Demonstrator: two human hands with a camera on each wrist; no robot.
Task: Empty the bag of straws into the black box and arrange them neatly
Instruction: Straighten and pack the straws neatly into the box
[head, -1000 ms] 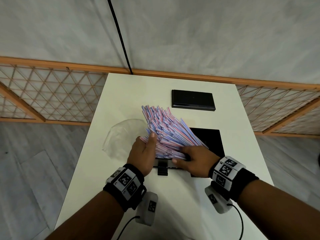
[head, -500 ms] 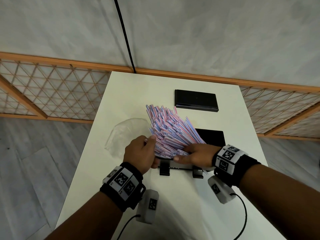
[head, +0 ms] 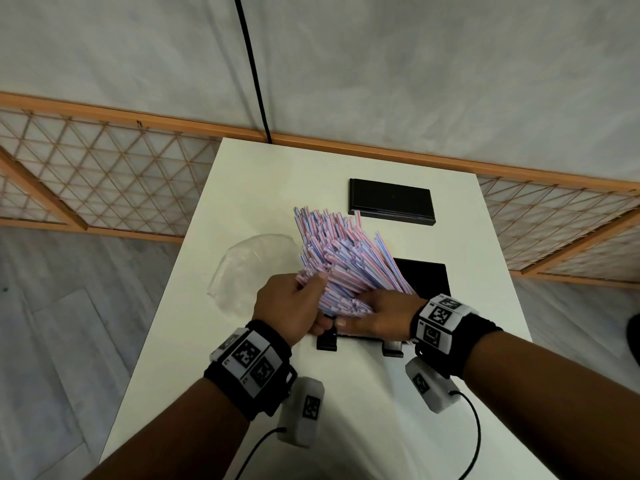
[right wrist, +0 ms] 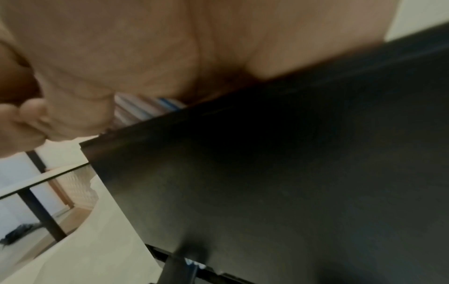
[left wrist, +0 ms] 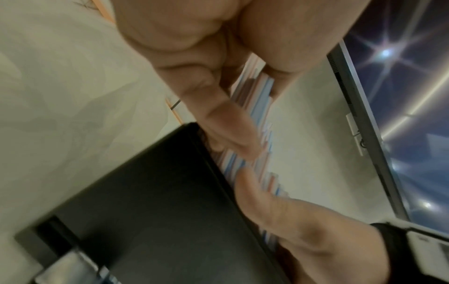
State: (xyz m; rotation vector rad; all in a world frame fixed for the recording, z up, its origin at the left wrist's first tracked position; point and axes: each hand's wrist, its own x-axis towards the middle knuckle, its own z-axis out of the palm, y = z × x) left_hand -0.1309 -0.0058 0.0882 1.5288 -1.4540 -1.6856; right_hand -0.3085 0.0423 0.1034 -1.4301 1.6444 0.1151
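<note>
A thick bundle of pink-, blue- and white-striped straws (head: 341, 261) fans up and away from me above the near left part of the black box (head: 429, 277). My left hand (head: 294, 306) grips the bundle's lower left side, thumb on top. My right hand (head: 381, 315) grips its lower right end, fingers curled round the straws. In the left wrist view the straws (left wrist: 255, 134) run between the fingers beside the box wall (left wrist: 157, 201). The right wrist view shows straws (right wrist: 145, 105) under the palm above the box wall (right wrist: 267, 173). The box's inside is mostly hidden.
An empty clear plastic bag (head: 249, 271) lies on the white table (head: 263, 188) left of the straws. The black lid (head: 391, 206) lies flat further back. Two black latches (head: 327, 341) hang at the box's near side. Wooden lattice panels flank the table.
Both hands have drawn the bundle's lower end together and tilted the straws more upright over the box. The right hand slid left along the near end.
</note>
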